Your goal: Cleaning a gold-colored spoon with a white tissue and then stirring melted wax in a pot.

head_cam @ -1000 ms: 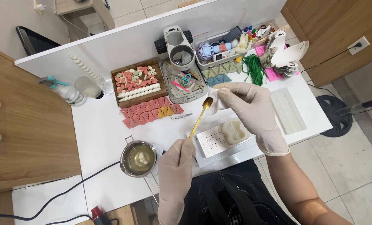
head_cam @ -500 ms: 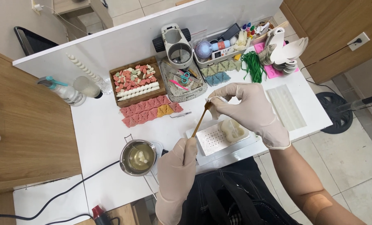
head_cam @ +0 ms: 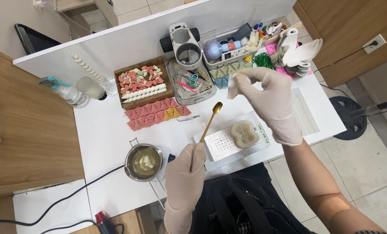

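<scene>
Over the white desk (head_cam: 111, 143), the gloved left hand (head_cam: 185, 171) grips a gold spoon (head_cam: 211, 121) by its handle while the gloved right hand (head_cam: 269, 97) pinches a small white wipe (head_cam: 233, 86) above the pale mould (head_cam: 244, 132).

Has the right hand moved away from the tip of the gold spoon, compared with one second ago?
Yes. The right hand has lifted off the gold spoon tip, toward the microscope side of the white table.

Spoon (head_cam: 211, 121) handle end hidden inside left hand (head_cam: 185, 173); red-handled tool (head_cam: 103, 221) cut off by bottom edge; grey tray (head_cam: 234, 45) contents too small to tell.
</scene>
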